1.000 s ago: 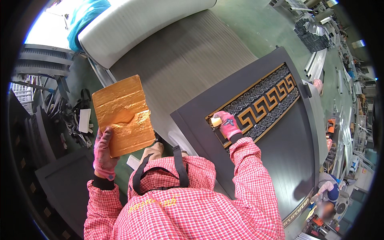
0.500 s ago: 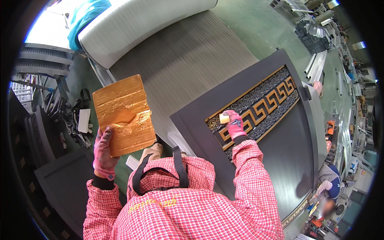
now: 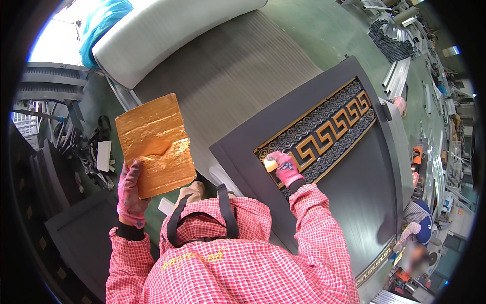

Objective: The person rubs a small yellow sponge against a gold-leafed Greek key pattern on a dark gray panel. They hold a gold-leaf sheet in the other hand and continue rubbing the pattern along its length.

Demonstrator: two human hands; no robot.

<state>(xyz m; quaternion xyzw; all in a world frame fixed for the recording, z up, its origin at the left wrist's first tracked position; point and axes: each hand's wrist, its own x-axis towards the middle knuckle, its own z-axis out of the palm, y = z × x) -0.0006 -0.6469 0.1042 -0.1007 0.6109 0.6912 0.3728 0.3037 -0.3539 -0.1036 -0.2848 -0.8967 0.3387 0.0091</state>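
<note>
My left hand [image 3: 132, 197], in a stained pink glove, grips the lower left edge of a flat board [image 3: 157, 144] coated in gold paint. The board is held up to the left of my body, its wet-looking face showing. My right hand [image 3: 286, 168], also gloved in pink, pinches a small pale yellow sponge block [image 3: 270, 165]. That block is at the near left end of an ornamental band [image 3: 324, 133] with a gold key pattern, dark relief scrollwork and gold edging. The band is set in a dark grey door panel [image 3: 349, 187] lying in front of me to the right.
A large roll of grey ribbed sheet [image 3: 172, 35] lies ahead, partly unrolled. Dark panels [image 3: 81, 228] and metal scraps [image 3: 101, 157] stand at the left. Metal profiles [image 3: 397, 76] lie far right. Another person [image 3: 420, 228] is at work at lower right.
My right hand has moved left and slightly nearer with the sponge, along the end of the band. The left hand still holds the board, and the view has shifted a little.
</note>
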